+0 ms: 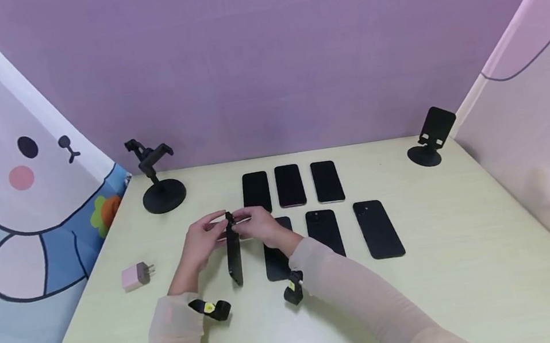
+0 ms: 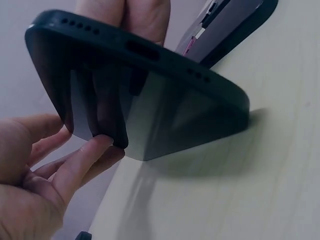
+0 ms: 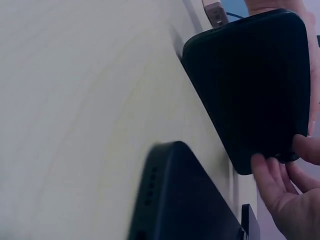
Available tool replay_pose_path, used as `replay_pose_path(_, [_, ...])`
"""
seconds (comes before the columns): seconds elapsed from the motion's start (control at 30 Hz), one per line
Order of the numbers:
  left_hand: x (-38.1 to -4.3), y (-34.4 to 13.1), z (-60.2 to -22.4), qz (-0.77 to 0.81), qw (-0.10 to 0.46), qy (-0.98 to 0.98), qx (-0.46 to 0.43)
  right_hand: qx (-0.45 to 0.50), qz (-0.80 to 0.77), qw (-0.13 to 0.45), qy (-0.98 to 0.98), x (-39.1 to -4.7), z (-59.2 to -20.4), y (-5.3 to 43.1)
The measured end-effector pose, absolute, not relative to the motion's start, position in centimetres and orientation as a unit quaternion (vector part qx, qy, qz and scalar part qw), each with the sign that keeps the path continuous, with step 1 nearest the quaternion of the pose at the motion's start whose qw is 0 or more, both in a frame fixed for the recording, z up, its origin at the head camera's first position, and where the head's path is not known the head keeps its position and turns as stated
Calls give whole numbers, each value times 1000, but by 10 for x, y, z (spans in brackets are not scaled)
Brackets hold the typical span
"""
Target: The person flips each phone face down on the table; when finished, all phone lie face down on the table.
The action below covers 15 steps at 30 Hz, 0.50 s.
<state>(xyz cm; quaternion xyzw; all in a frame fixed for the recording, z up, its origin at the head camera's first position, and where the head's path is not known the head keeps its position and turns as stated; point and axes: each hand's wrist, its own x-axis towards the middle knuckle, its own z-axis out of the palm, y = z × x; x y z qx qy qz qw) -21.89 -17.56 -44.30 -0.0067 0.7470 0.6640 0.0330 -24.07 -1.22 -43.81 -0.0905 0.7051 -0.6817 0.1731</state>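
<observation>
Both hands hold a dark smartphone [image 1: 234, 258] on its long edge, left of the other phones. My left hand [image 1: 201, 247] grips its far end from the screen side. My right hand [image 1: 261, 228] pinches that same end near the camera lenses from the back side. In the left wrist view, the near end of the smartphone [image 2: 135, 57] shows its charging port and speaker holes, with fingers of the left hand [image 2: 45, 175] at the far end. The plain dark back of the smartphone [image 3: 250, 90] faces the right wrist view, right hand [image 3: 290, 200] at its camera corner.
Three phones lie screen up in a back row, including one phone [image 1: 289, 186]. Three more lie back up in front, including one phone [image 1: 379, 230]. A plug charger [image 1: 135, 277] lies left; a black clamp stand [image 1: 164, 196] and a folding stand [image 1: 435, 128] stand at the back corners.
</observation>
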Motion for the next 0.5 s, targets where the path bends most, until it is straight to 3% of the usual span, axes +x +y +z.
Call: replay_pose_path(0.5, [-221, -189, -432, 564, 2, 825, 30, -99, -588, 159, 787, -244, -448, -14])
